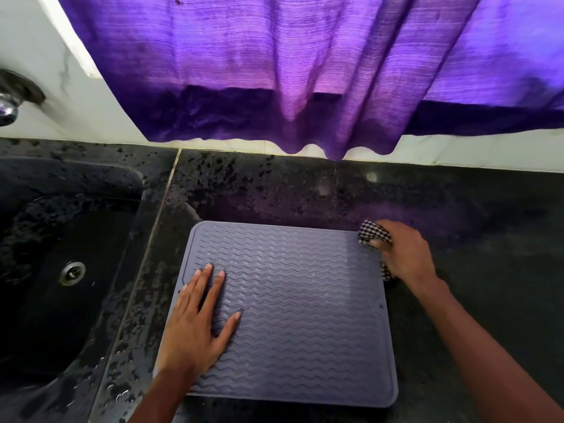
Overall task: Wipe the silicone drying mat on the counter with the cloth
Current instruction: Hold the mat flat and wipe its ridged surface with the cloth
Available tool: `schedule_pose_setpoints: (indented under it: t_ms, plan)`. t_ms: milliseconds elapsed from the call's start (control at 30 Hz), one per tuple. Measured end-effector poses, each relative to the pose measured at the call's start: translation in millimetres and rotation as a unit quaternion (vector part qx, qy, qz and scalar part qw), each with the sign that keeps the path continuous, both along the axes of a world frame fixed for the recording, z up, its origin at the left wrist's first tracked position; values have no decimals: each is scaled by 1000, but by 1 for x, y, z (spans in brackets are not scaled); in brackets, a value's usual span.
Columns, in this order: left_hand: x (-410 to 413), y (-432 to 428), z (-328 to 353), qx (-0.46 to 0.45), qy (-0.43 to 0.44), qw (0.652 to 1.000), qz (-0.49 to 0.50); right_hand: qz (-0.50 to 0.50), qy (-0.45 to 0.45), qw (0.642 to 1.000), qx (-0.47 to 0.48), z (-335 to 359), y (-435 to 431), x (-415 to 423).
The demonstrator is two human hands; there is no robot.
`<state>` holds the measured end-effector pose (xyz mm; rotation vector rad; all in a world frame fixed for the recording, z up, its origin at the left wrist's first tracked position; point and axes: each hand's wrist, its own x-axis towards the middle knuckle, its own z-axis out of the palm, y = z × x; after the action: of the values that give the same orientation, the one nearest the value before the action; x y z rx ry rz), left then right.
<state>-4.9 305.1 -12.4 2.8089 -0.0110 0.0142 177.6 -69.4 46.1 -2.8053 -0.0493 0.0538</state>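
From the head camera, a grey silicone drying mat with wavy ridges lay flat on a dark speckled stone counter, just right of the seam that bordered a black sink. The left hand rested palm-down on the mat's left part, its fingers straight and close together, the thumb spread out to the right. The right hand sat at the mat's far right corner, its fingers curled round a bunched black-and-white checked cloth; the cloth showed above the knuckles and again below the palm at the mat's right edge. Whether the cloth touched the mat's surface there could not be told, as that hand was somewhat blurred. A round metal drain sat in the sink basin, and water drops dotted the counter strip between sink and mat. A chrome tap stood out at the far left. A purple curtain hung over the white wall behind the counter, its hem just above the counter's back edge.
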Motion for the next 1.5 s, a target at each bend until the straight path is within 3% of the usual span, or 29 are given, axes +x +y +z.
schedule_pose_setpoints:
  t_ms: [133, 433, 567, 667, 833, 1100, 1267, 1400, 1500]
  plan:
    - [-1, -1, -1, 10, 1, 1000, -2, 70, 6, 996, -48, -3, 41, 9]
    - [-1, -3, 2, 15, -6, 1000, 1, -7, -7, 993, -119, 0, -17, -10]
    - [-1, -2, 1, 19, 1, 1000, -1, 8, -25, 999, -46, -10, -44, -18]
    - [-1, -2, 0, 24, 2, 1000, -3, 79, -34, 996, 31, -20, -33, -14]
    - [-1, -2, 0, 43, 4, 999, -12, 62, -50, 996, 40, -27, 7, -23]
    - [0, -2, 0, 65, 33, 997, -12, 128, -80, 986, 77, -28, 70, -19]
    - [0, -3, 1, 64, 31, 997, -13, 194, -52, 975, 94, -31, 127, -14]
    - [-1, -3, 1, 44, 27, 999, -10, 217, -46, 969, 110, -24, 109, -4]
    - [0, -3, 1, 41, 21, 999, -7, 177, -76, 979, 62, -22, 68, -8]
